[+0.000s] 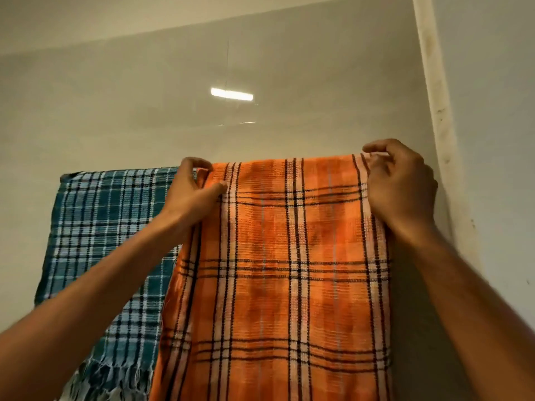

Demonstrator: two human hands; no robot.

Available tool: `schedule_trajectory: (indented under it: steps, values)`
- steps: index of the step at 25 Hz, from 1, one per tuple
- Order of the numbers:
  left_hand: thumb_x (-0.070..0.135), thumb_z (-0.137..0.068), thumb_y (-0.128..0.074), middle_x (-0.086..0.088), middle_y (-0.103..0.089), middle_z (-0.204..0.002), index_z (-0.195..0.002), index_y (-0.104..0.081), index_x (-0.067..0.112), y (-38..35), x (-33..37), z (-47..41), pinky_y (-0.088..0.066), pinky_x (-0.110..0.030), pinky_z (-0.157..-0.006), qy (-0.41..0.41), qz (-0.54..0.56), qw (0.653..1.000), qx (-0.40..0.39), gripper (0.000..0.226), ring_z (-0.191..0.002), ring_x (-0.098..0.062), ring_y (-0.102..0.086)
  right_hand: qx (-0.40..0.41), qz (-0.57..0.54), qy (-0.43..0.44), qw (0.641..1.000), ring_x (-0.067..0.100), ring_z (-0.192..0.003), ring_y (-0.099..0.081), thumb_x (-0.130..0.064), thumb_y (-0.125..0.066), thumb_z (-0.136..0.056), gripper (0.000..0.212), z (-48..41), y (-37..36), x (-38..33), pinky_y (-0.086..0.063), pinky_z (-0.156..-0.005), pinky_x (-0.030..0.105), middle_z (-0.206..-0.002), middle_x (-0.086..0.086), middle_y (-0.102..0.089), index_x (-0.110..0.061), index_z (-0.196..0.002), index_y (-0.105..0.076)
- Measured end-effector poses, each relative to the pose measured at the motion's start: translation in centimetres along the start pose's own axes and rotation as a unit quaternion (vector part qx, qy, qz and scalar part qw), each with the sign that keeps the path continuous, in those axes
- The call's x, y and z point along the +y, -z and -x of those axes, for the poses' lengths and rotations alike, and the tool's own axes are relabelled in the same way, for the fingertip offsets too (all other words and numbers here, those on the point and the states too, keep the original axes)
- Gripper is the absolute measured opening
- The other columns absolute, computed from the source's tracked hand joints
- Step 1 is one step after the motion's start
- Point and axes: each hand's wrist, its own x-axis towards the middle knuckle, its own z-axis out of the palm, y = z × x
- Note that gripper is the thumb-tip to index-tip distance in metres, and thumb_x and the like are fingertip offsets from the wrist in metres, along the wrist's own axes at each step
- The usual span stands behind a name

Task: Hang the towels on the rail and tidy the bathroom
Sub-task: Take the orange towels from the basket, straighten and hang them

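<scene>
We look up at a pale, glossy tiled wall (115, 117) that fills most of the view. A stained off-white corner strip (434, 111) runs down its right side.

Across the middle and lower right hangs the orange towel (289, 256), a plaid cloth crossed with black and white lines. It is folded over at its top edge and falls flat against the wall, running out of view at the bottom. The rail is hidden under the cloth, so we cannot see it.

Just beside it on the left hangs the blue towel (110, 227), a plaid in teal, white and black. It sits a little lower, and its right edge is tucked behind the orange one. A loose white and blue fringe (115, 374) shows at its lower end.

Our two bare forearms reach up from the bottom corners. Our left hand (191, 195) grasps the top left corner of the orange towel. Its fingers (199, 163) curl over the fold, and the thumb presses on the front of the cloth. Our right hand (402, 183) grasps the top right corner. Its fingers (376, 147) bend over the upper edge and pinch it, with the back of the hand toward us.

High on the wall, a small bright bar of reflected light (231, 94) gleams on the tile.
</scene>
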Motion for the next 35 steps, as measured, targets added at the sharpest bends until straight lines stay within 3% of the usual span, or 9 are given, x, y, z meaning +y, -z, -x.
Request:
schedule_trajectory:
  steps: [4, 7, 11, 14, 17, 22, 25, 28, 35]
  values:
    - [0.012, -0.080, -0.070, -0.007, -0.073, -0.088, -0.080, -0.074, 0.020, 0.8, 3.6, -5.8, -0.054, -0.029, -0.075, -0.004, -0.075, 0.996, 0.037, 0.008, -0.085, -0.020, -0.067, -0.146, 0.141, -0.032, 0.979, 0.029, -0.098, -0.066, -0.020, -0.055, -0.087, 0.025, -7.8, -2.1, -1.7, -0.048, -0.080, 0.028, -0.107, 0.007, -0.072, -0.016, -0.105, -0.073]
    - [0.019, -0.084, -0.066, -0.020, -0.069, -0.098, -0.080, -0.065, -0.001, -0.6, 5.9, -9.4, -0.050, -0.034, -0.068, 0.052, -0.423, 0.900, -0.092, 0.021, -0.077, -0.026, -0.063, -0.457, 0.302, -0.083, 0.832, 0.017, -0.048, -0.055, -0.027, -0.058, -0.089, 0.023, -11.9, -3.3, -3.9, -0.042, -0.050, 0.022, -0.059, 0.002, -0.060, -0.012, -0.071, -0.062]
    - [0.041, -0.088, -0.062, -0.012, -0.068, -0.073, -0.090, -0.065, 0.003, -0.1, 7.2, -9.7, -0.051, -0.029, -0.053, 0.130, -0.440, 0.873, -0.166, 0.038, -0.058, -0.024, -0.066, -0.553, 0.392, -0.081, 0.731, 0.016, -0.053, -0.050, -0.040, -0.057, -0.088, 0.028, -12.9, -3.5, -4.6, -0.038, -0.059, 0.027, -0.060, 0.002, -0.058, -0.017, -0.072, -0.056]
    - [0.066, -0.089, -0.041, -0.013, -0.062, -0.101, -0.103, -0.066, 0.013, 1.0, 4.9, -8.5, -0.043, -0.042, -0.078, -0.074, -0.617, 0.783, -0.025, 0.061, -0.098, -0.031, -0.057, -0.336, 0.429, 0.116, 0.830, 0.024, -0.083, -0.065, -0.059, -0.056, -0.085, 0.042, -11.5, -3.8, -4.0, -0.038, -0.071, 0.031, -0.089, 0.005, -0.072, -0.019, -0.094, -0.069]
    - [0.064, -0.092, -0.023, -0.009, -0.064, -0.106, -0.107, -0.065, 0.024, 0.3, 2.2, -6.0, -0.045, -0.037, -0.077, -0.261, -0.495, 0.824, -0.085, 0.060, -0.099, -0.028, -0.059, -0.278, 0.205, 0.154, 0.926, 0.017, -0.075, -0.063, -0.073, -0.037, -0.087, 0.063, -8.5, -5.1, -3.5, -0.036, -0.065, 0.028, -0.085, -0.006, -0.070, -0.022, -0.093, -0.073]
    - [0.059, -0.096, -0.020, -0.006, -0.070, -0.083, -0.094, -0.070, 0.012, -1.6, 1.8, -6.1, -0.045, -0.026, -0.060, -0.214, -0.454, 0.858, -0.105, 0.069, -0.070, -0.024, -0.061, -0.438, 0.270, 0.066, 0.855, 0.030, -0.114, -0.055, -0.073, -0.022, -0.091, 0.072, -7.9, -6.6, -2.9, -0.040, -0.090, 0.042, -0.133, 0.007, -0.059, -0.023, -0.128, -0.057]
    - [0.059, -0.097, -0.022, -0.011, -0.072, -0.093, -0.101, -0.070, 0.014, -1.1, 2.6, -5.8, -0.054, -0.041, -0.078, -0.181, -0.469, 0.855, -0.130, 0.066, -0.079, -0.025, -0.063, -0.361, 0.266, 0.113, 0.887, 0.026, -0.097, -0.059, -0.069, -0.031, -0.092, 0.059, -7.6, -6.9, -4.0, -0.040, -0.079, 0.037, -0.104, 0.002, -0.066, -0.023, -0.106, -0.065]
    - [0.061, -0.092, -0.028, -0.006, -0.070, -0.107, -0.117, -0.063, 0.025, 1.5, 3.1, -3.6, -0.049, -0.041, -0.081, -0.190, -0.513, 0.832, -0.088, 0.056, -0.094, -0.026, -0.062, -0.212, 0.048, 0.191, 0.957, 0.020, -0.072, -0.062, -0.058, -0.039, -0.094, 0.050, -4.6, -8.1, -7.8, -0.045, -0.069, 0.031, -0.067, -0.004, -0.062, -0.021, -0.071, -0.063]
    - [0.059, -0.081, -0.038, -0.007, -0.053, -0.142, -0.131, -0.059, 0.026, 14.3, 1.1, 18.3, -0.042, -0.047, -0.103, -0.008, -0.680, 0.729, 0.077, 0.063, -0.136, -0.028, -0.043, -0.280, -0.262, 0.307, 0.871, 0.029, -0.127, -0.051, -0.043, -0.053, -0.090, 0.034, 16.5, -11.9, -15.6, -0.038, -0.098, 0.040, -0.121, 0.006, -0.065, -0.018, -0.102, -0.073]
